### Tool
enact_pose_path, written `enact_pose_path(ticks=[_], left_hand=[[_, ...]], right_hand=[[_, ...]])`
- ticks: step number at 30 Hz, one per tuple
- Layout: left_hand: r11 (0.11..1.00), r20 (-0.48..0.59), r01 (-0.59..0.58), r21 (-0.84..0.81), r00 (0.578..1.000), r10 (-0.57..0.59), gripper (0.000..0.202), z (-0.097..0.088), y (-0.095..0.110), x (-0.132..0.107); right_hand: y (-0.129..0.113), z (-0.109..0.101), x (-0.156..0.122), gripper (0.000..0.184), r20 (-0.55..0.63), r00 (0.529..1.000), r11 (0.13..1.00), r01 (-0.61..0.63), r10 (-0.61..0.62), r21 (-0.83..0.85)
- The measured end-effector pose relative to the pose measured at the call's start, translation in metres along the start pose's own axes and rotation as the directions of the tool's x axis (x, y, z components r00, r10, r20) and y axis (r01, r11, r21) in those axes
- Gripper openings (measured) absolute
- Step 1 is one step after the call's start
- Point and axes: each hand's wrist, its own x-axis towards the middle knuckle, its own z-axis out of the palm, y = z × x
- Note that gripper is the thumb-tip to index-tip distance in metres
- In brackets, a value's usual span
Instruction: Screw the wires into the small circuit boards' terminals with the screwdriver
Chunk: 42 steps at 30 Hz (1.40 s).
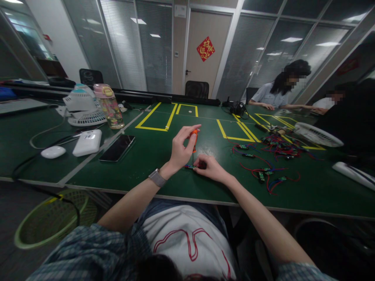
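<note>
An orange-handled screwdriver (195, 141) stands nearly upright in the fingers of my left hand (182, 147), which wears a watch on its wrist. Its thin shaft points down to a small green circuit board (190, 167) on the table. My right hand (209, 166) pinches the right end of that board with thumb and index finger. Whether the tip touches a screw is too small to see. To the right lie several loose boards (261, 176) with red and blue wires, and behind them a tangled pile of wired boards (281, 145).
A black phone (117, 148), a white power bank (87, 143), a white case (53, 152), a bottle (109, 107) and a fan (83, 105) stand or lie left on the green table (158, 156). Another fan (318, 134) lies right. A co-worker (278, 89) sits across; a green basket (55, 218) is below left.
</note>
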Motion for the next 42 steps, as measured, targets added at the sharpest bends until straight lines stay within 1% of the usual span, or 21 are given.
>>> enact_pose_path(ticks=[5,11,16,20,24,28,30,33,36,38,40,42], left_hand=[[0.999,-0.018,0.002,0.034,1.000,-0.002,0.020,0.0016,-0.0011,-0.0005],[1.000,-0.024,0.009,0.018,1.000,-0.008,0.017,0.0006,-0.0008,-0.0006],[0.999,0.001,0.043,-0.023,0.999,-0.043,0.028,-0.0011,-0.0006,-0.0021],[0.992,0.008,0.089,-0.087,0.996,-0.089,0.029,0.0008,-0.0036,-0.0039],[0.998,-0.026,0.061,-0.030,0.998,-0.062,0.027,0.0025,-0.0043,-0.0035],[0.997,-0.052,-0.002,0.074,0.999,0.006,0.016,0.0012,-0.0023,-0.0013],[0.995,-0.055,-0.018,0.094,0.998,0.023,0.013,0.0003,-0.0013,-0.0006],[0.997,-0.046,-0.019,0.070,0.999,0.023,0.015,-0.0007,-0.0009,-0.0007],[1.000,-0.040,0.015,0.000,0.999,-0.015,0.023,-0.0010,-0.0014,-0.0013],[0.998,-0.045,0.039,-0.040,0.998,-0.041,0.024,-0.0010,-0.0015,-0.0014],[0.998,-0.056,0.041,-0.038,0.998,-0.043,0.022,-0.0010,-0.0011,-0.0012],[1.000,-0.069,0.021,-0.001,0.997,-0.021,0.018,-0.0008,-0.0005,-0.0006]], right_hand=[[0.0003,0.0004,0.0002,0.007,0.001,1.000,1.000,-0.013,0.013,0.001],[-0.0019,0.0000,-0.0001,0.007,0.001,1.000,1.000,-0.010,0.010,0.014],[-0.0009,0.0001,-0.0002,0.007,0.003,1.000,1.000,0.001,-0.001,0.010],[-0.0012,-0.0001,-0.0003,0.007,0.001,1.000,1.000,-0.005,0.005,-0.001],[-0.0019,-0.0002,-0.0002,0.006,0.002,1.000,1.000,-0.002,0.002,0.012],[-0.0016,-0.0001,0.0001,0.007,0.001,1.000,1.000,-0.003,0.003,0.002],[-0.0011,0.0000,0.0004,0.007,0.004,1.000,1.000,-0.007,0.007,-0.004],[-0.0002,0.0005,0.0005,0.007,0.008,1.000,1.000,-0.009,0.009,-0.006],[0.0003,0.0008,0.0004,0.007,0.001,1.000,1.000,-0.001,0.001,-0.013],[0.0003,0.0008,0.0003,0.006,-0.003,1.000,1.000,0.002,-0.002,-0.015],[0.0000,0.0006,0.0002,0.006,-0.002,1.000,1.000,0.002,-0.002,-0.014],[-0.0003,0.0004,0.0002,0.006,0.001,1.000,1.000,0.002,-0.002,-0.012]])
